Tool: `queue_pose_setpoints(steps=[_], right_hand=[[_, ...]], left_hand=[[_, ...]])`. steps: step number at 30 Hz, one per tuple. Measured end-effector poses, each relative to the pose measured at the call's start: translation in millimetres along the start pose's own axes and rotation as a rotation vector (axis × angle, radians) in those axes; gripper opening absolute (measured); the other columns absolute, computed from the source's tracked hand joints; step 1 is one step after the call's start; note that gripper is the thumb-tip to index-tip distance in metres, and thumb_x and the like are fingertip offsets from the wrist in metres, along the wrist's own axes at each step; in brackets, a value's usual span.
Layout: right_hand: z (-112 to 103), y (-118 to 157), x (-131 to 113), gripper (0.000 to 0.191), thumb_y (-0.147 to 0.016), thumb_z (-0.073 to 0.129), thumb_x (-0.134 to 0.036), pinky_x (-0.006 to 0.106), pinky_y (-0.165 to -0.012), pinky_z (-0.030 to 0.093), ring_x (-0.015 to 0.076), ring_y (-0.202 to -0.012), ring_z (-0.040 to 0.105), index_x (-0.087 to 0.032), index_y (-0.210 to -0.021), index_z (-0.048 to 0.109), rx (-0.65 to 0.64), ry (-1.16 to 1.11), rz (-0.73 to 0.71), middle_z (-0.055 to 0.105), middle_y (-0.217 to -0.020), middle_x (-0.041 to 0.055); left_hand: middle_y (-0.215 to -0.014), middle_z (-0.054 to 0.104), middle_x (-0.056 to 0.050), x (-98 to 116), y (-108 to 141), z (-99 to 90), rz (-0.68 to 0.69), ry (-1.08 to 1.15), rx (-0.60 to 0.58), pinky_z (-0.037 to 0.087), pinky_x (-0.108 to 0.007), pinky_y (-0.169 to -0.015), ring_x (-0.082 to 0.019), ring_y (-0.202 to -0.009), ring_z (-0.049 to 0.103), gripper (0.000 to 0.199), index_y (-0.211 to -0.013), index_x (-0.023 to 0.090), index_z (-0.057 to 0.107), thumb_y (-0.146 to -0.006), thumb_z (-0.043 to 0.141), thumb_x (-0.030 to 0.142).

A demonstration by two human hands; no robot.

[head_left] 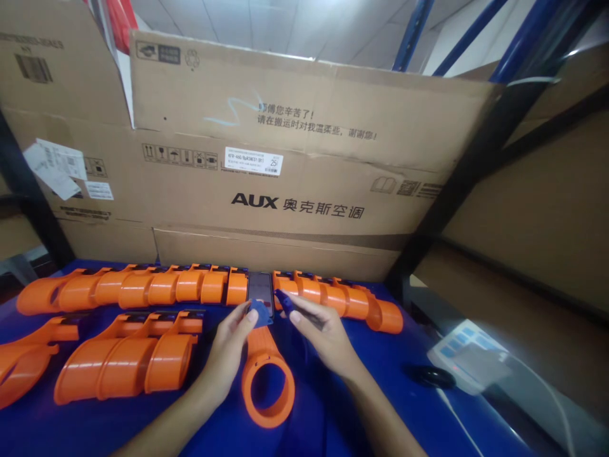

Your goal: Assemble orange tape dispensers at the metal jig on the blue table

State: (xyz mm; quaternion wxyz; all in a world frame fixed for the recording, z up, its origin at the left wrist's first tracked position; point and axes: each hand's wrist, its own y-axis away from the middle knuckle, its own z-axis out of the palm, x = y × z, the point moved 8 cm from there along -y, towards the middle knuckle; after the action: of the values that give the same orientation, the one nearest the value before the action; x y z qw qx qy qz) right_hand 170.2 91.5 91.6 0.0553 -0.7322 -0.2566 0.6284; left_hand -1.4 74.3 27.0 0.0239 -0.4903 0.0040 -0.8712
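Observation:
In front of me an orange plastic ring with a short handle [268, 406] lies on the blue tabletop, its round opening facing me. My left hand [234, 336] is closed at the handle's far end, its thumb pressing on a flat blue piece [261, 313] there. Just to the right, my right hand [323, 330] pinches a small dark blue plastic piece [284, 301], held apart from the orange part. Behind both hands is a phone-like dark rectangular object [259, 285], partly covered by the blue piece and fingers.
Several similar orange ring parts [163, 289] with dark ends line the back, continuing on the right [333, 298]. More orange parts [126, 365] lie at the left. A cardboard wall [304, 165] rises behind. At right are a white device [469, 355], a black oval object [435, 376] and a cable.

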Motion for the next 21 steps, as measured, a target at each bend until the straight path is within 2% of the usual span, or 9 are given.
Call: queue_pose_setpoints(steps=[3, 7, 13, 18, 21], right_hand=[[3, 1, -7, 0.041, -0.088, 0.075, -0.042, 0.057, -0.113, 0.045, 0.0316, -0.123, 0.065, -0.029, -0.127, 0.072, -0.009, 0.055, -0.087, 0.071, -0.131, 0.0073], [3, 1, -13, 0.033, -0.090, 0.074, -0.039, 0.057, -0.113, 0.045, 0.0308, -0.124, 0.065, -0.030, -0.122, 0.075, -0.010, 0.108, -0.133, 0.072, -0.129, 0.0069], [4, 1, -16, 0.032, -0.090, 0.073, -0.037, 0.057, -0.112, 0.046, 0.0302, -0.124, 0.065, -0.030, -0.121, 0.075, -0.032, 0.126, -0.143, 0.072, -0.130, 0.0064], [6, 2, -16, 0.029, -0.091, 0.072, -0.037, 0.056, -0.111, 0.048, 0.0300, -0.123, 0.065, -0.030, -0.120, 0.075, -0.029, 0.118, -0.132, 0.072, -0.130, 0.0064], [9, 2, -16, 0.030, -0.093, 0.070, -0.039, 0.055, -0.110, 0.049, 0.0305, -0.122, 0.066, -0.028, -0.120, 0.075, -0.044, 0.113, -0.101, 0.072, -0.130, 0.0071]], left_hand=[[-0.127, 0.073, -0.009, 5, 0, -2.6, 0.061, -0.073, 0.001, 0.044, -0.040, -0.108, -0.031, -0.126, 0.061, 0.048, -0.121, 0.021, 0.072, -0.079, 0.081, 0.044], [-0.126, 0.074, -0.011, 6, 1, -2.5, 0.047, -0.069, 0.014, 0.048, -0.039, -0.102, -0.033, -0.123, 0.063, 0.052, -0.122, 0.021, 0.072, -0.076, 0.083, 0.043], [-0.123, 0.075, -0.010, 6, 3, -1.4, 0.046, -0.055, -0.008, 0.050, -0.036, -0.098, -0.032, -0.122, 0.063, 0.050, -0.120, 0.022, 0.072, -0.075, 0.084, 0.041], [-0.122, 0.075, -0.010, 9, 4, 0.7, 0.045, -0.042, -0.019, 0.049, -0.038, -0.101, -0.032, -0.121, 0.064, 0.050, -0.121, 0.022, 0.072, -0.076, 0.084, 0.039], [-0.127, 0.072, -0.010, 14, 5, 5.2, 0.076, -0.024, -0.047, 0.049, -0.037, -0.102, -0.032, -0.121, 0.064, 0.049, -0.120, 0.021, 0.072, -0.075, 0.084, 0.036]])
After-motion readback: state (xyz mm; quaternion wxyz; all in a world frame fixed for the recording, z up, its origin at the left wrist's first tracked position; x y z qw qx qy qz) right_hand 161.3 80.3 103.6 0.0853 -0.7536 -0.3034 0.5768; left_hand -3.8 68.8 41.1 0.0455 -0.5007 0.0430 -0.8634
